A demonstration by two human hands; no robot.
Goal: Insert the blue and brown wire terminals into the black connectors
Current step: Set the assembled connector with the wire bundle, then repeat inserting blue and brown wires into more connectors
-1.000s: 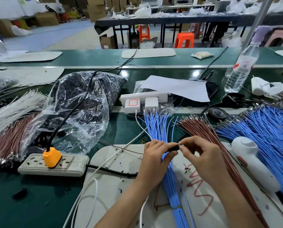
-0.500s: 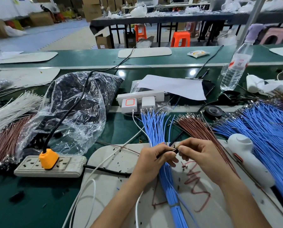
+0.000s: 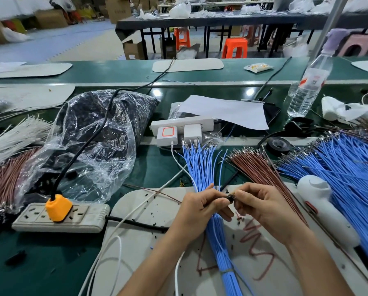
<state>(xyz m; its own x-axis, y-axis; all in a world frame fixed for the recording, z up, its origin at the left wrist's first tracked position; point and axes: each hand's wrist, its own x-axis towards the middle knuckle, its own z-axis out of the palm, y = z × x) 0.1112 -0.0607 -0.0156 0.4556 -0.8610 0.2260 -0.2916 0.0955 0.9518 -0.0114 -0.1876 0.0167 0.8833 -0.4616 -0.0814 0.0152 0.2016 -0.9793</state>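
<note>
My left hand [image 3: 202, 207] and my right hand [image 3: 262, 207] meet over a white mat [image 3: 149, 242] and pinch one small black connector [image 3: 230, 197] between their fingertips. A dark wire runs up from the connector toward the back. Under my hands lies a tied bundle of blue wires [image 3: 202, 165], its metal terminals fanned out at the far end. A bundle of brown wires [image 3: 258, 169] lies just to the right of it. The clear plastic bag [image 3: 93, 144] on the left holds black parts.
A beige power strip [image 3: 61, 216] with an orange plug sits front left. A white handheld tool [image 3: 326, 210] lies on the right beside a large spread of blue wires [image 3: 354, 171]. White strip with chargers [image 3: 182, 124], tape roll [image 3: 279, 145], water bottle [image 3: 309, 82], paper behind.
Both hands have stayed together on the connector, shifting slightly and turning it. The view has shifted slightly.
</note>
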